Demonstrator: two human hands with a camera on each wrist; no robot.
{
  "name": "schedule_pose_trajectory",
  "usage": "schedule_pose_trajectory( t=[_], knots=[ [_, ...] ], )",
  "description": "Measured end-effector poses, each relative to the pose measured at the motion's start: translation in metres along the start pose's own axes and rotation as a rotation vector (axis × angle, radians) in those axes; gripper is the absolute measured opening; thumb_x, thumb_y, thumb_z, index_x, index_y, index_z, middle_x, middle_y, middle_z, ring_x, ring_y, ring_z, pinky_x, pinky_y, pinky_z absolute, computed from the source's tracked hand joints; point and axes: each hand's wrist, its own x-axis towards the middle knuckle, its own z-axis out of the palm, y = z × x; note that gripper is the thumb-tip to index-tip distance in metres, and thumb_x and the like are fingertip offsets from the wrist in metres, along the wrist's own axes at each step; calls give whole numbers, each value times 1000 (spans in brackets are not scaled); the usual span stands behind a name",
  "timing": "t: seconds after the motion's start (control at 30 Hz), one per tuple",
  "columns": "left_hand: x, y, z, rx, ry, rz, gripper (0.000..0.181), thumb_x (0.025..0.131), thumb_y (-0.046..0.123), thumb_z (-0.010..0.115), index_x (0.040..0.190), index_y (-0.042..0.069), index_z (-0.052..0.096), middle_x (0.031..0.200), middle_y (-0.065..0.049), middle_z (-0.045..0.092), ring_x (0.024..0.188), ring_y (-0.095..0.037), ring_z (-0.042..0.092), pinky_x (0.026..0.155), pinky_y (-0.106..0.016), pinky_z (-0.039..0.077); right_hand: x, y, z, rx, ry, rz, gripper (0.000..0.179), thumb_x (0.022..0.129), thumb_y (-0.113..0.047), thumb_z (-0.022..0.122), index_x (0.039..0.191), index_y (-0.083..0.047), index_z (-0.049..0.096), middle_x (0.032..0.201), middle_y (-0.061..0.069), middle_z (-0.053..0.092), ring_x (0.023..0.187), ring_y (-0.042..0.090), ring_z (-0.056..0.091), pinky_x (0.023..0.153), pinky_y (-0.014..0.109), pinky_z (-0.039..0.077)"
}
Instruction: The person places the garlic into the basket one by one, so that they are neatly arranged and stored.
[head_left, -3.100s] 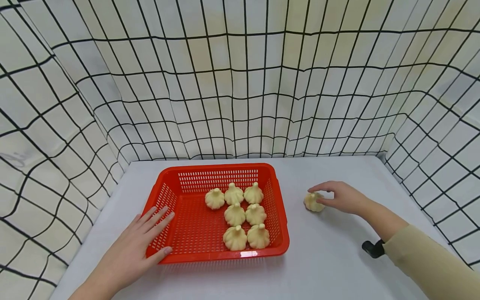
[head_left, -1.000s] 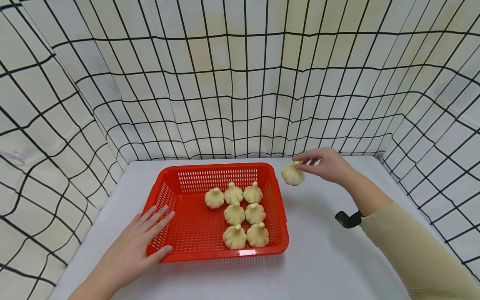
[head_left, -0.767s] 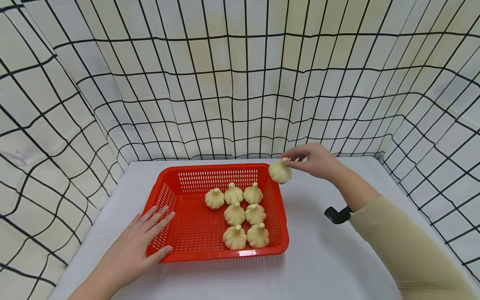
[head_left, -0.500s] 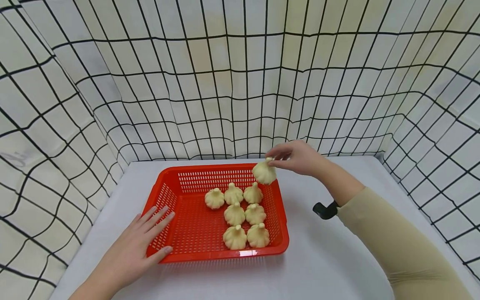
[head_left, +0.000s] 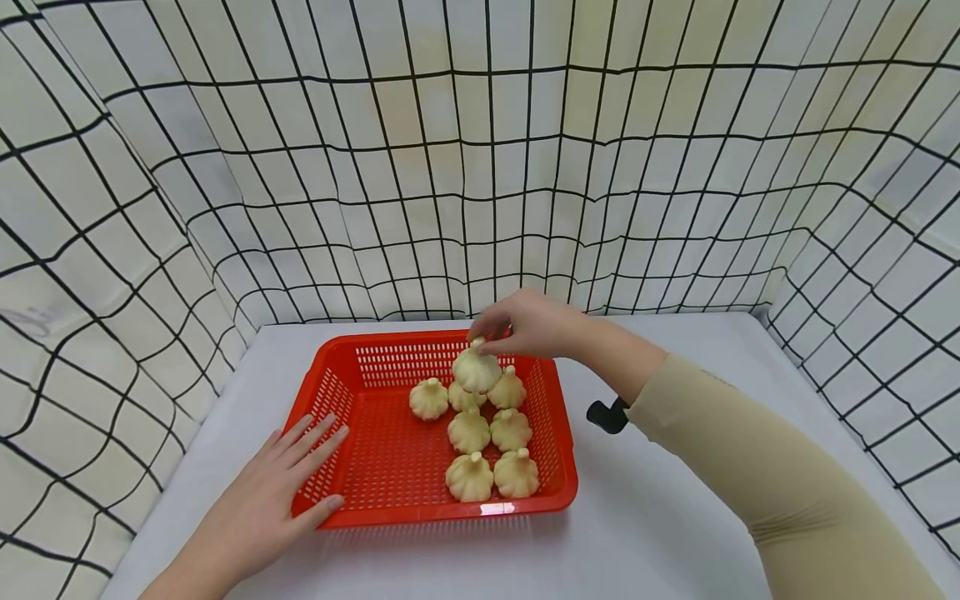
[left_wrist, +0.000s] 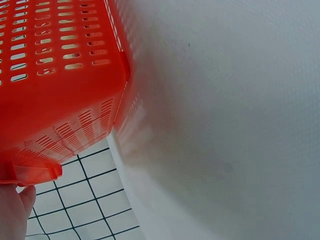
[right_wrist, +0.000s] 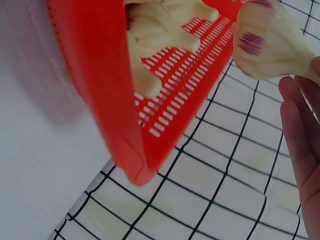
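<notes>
My right hand point(head_left: 528, 323) pinches a pale garlic bulb point(head_left: 476, 370) by its stem, above the back of a red plastic basket point(head_left: 375, 515). In the right wrist view this held garlic bulb point(right_wrist: 265, 42) shows purple streaks and hangs beside the basket wall point(right_wrist: 107, 90). Several more garlic bulbs point(head_left: 470, 477) stand stem-up in the basket's right half; the held one partly hides a bulb in the back row. With fingers spread, my left hand point(head_left: 277, 487) rests on the basket's left rim. Only a bit of the left hand point(left_wrist: 14, 212) appears in the left wrist view.
A white surface point(head_left: 637, 517) lies under the basket. Black netting point(head_left: 517, 167) over pale walls rises behind and along both sides. A small black object point(head_left: 607, 417) sits at the right sleeve's cuff.
The right hand took the garlic bulb from the surface at the right, lifted it and carried it left over the basket. The left hand stayed in place.
</notes>
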Motion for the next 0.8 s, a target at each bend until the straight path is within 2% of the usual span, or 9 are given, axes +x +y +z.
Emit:
schedule_pose_trajectory(
  t=[0.27, 0.43, 0.7, 0.8],
  knots=[
    [1, 0, 1, -8, -17, -17, 77, 88, 54, 66, 152, 19, 42, 155, -11, 40, 144, -38, 29, 114, -17, -15, 24, -19, 17, -87, -115, -114, 18, 95, -27, 69, 112, -22, 73, 105, -14, 70, 94, -1, 64, 83, 18, 51],
    [0, -1, 1, -12, -25, -21, 77, 88, 55, 66, 151, 18, 43, 155, -11, 40, 144, -38, 29, 114, -18, -15, 35, -28, 28, -117, -172, -159, 15, 95, -26, 69, 109, -21, 73, 100, -15, 69, 92, 0, 62, 82, 19, 49],
    [0, -2, 2, -16, -21, -20, 77, 88, 54, 66, 152, 18, 43, 155, -10, 40, 145, -37, 28, 115, -19, -13, 51, -38, 47, -185, -220, -182, 15, 94, -26, 69, 108, -19, 73, 94, -14, 67, 86, 2, 59, 79, 20, 47],
    [0, -2, 2, -14, -24, -21, 77, 89, 55, 66, 152, 19, 42, 155, -10, 40, 145, -37, 28, 115, -19, -14, 55, -40, 55, -207, -247, -163, 18, 95, -27, 68, 110, -19, 73, 94, -14, 66, 87, 3, 58, 79, 19, 47]
  ],
)
